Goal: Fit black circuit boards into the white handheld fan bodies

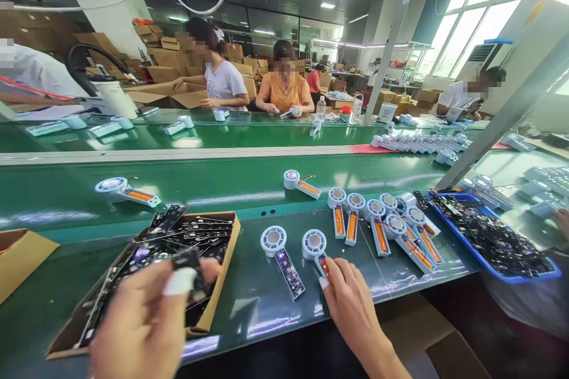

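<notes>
Over a cardboard tray [235,231] of black circuit boards, my left hand [142,308] pinches a dark circuit board [189,257]; motion blurs both. My right hand [351,296] has its fingers closed around the handle of a light-blue handheld fan [313,244] lying on the bench, with orange showing inside the handle. Between the hands lies another handheld fan [273,240], a circuit board [288,272] seated in its handle. Several more fans [376,208] with open handles and orange insides lie to the right.
A blue tray [528,275] heaped with circuit boards stands at the right, beside a slanted metal post [502,103]. Single fans lie on the green conveyor [222,180]. A cardboard flap [24,257] is at the left. Co-workers sit across the line, and a person's hand [562,222] shows at the right edge.
</notes>
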A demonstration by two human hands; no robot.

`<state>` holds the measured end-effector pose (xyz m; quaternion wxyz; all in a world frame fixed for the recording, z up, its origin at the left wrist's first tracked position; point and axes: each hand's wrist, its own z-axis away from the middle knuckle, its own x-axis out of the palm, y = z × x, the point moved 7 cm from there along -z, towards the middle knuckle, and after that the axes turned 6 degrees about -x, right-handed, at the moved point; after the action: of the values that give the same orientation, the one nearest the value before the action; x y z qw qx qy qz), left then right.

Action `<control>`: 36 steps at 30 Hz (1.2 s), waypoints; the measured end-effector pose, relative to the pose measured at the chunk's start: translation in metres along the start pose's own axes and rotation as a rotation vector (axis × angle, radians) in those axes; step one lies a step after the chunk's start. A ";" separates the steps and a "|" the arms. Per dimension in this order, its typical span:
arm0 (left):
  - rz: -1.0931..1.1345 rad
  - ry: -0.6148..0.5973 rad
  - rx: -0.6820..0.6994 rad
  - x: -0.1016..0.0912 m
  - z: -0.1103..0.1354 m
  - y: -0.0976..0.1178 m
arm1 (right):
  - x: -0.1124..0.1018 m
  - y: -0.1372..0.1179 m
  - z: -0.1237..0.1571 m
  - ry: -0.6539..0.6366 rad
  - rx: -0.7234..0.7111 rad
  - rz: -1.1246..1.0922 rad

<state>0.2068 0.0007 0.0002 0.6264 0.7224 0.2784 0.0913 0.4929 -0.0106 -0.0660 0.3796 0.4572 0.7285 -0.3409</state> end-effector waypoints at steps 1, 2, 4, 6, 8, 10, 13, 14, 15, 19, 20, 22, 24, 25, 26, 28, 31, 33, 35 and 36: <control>0.099 -0.116 -0.128 0.021 0.019 -0.007 | -0.005 0.000 0.007 0.002 0.024 -0.069; 0.192 -0.223 -0.239 0.042 0.038 -0.013 | -0.011 0.002 0.013 0.014 0.061 -0.132; 0.340 -0.397 -0.432 0.080 0.075 -0.029 | -0.022 0.009 0.020 0.053 0.152 -0.221; 0.457 -0.534 -0.565 0.108 0.102 -0.044 | -0.031 0.015 0.020 0.075 0.216 -0.264; 0.575 -0.634 -0.631 0.127 0.114 -0.055 | -0.033 0.015 0.015 0.036 0.222 -0.292; 0.695 -0.695 -0.653 0.135 0.115 -0.058 | -0.031 0.010 0.007 -0.049 0.183 -0.319; 0.796 -0.705 -0.648 0.136 0.108 -0.055 | -0.027 0.004 -0.001 -0.177 0.113 -0.300; 0.783 -0.684 -0.636 0.134 0.106 -0.054 | -0.026 0.003 -0.003 -0.218 0.091 -0.282; 0.749 -0.653 -0.617 0.132 0.104 -0.054 | -0.025 0.003 -0.005 -0.260 0.069 -0.266; 0.515 -0.594 -0.556 0.132 0.104 -0.056 | -0.026 0.005 -0.009 -0.399 -0.015 -0.241; 0.449 -0.620 -0.551 0.136 0.106 -0.057 | -0.027 0.006 -0.010 -0.419 -0.038 -0.235; 0.331 -0.698 -0.532 0.147 0.108 -0.055 | -0.028 0.005 -0.012 -0.458 -0.097 -0.218; 0.265 -0.759 -0.495 0.157 0.107 -0.051 | -0.028 0.003 -0.013 -0.501 -0.156 -0.196; 0.253 -0.772 -0.475 0.159 0.105 -0.049 | -0.028 0.001 -0.014 -0.521 -0.184 -0.188; 0.245 -0.772 -0.456 0.160 0.101 -0.049 | -0.028 0.000 -0.015 -0.540 -0.210 -0.184; 0.217 -0.746 -0.416 0.155 0.093 -0.052 | -0.027 -0.002 -0.018 -0.573 -0.251 -0.188; 0.110 -0.613 -0.353 0.133 0.079 -0.065 | -0.029 0.001 -0.022 -0.564 -0.232 -0.260; 0.058 -0.554 -0.328 0.118 0.073 -0.071 | -0.034 0.005 -0.026 -0.476 -0.170 -0.383; 0.035 -0.565 -0.313 0.109 0.070 -0.072 | -0.037 0.011 -0.028 -0.343 -0.090 -0.522; 0.034 -0.583 -0.312 0.107 0.070 -0.070 | -0.037 0.013 -0.028 -0.278 -0.047 -0.576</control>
<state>0.3085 0.0008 -0.1042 0.7813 0.6179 0.0581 -0.0673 0.5091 0.0029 -0.0225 0.3739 0.1722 0.7769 -0.4764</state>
